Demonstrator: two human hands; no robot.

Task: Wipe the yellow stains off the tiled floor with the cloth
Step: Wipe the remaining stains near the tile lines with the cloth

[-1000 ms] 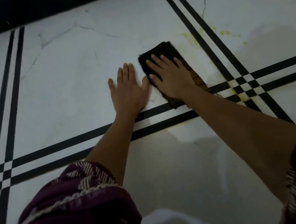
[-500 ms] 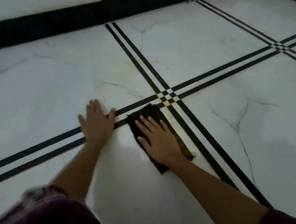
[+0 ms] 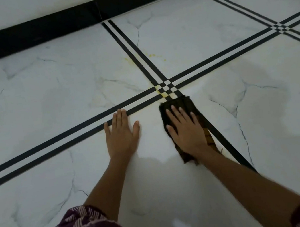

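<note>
A dark folded cloth (image 3: 184, 102) lies flat on the white tiled floor (image 3: 47, 92), just below the crossing of the black stripes. My right hand (image 3: 186, 131) presses on it with straight, spread fingers. My left hand (image 3: 121, 133) rests flat on the bare tile to the cloth's left, fingertips at the lower stripe. Yellow stains (image 3: 161, 91) mark the stripe crossing just beyond the cloth. More yellow specks (image 3: 152, 56) lie farther up, on both sides of the double stripe.
A black skirting (image 3: 39, 30) runs along the wall at the far edge of the floor. Double black stripes (image 3: 232, 49) cross the tiles. A second stripe crossing (image 3: 280, 27) sits at the far right. Dark patterned sleeves show at the bottom.
My right hand has slid the cloth to the right, onto the stripe below the crossing, away from my left hand. The view has shifted and moved closer.
</note>
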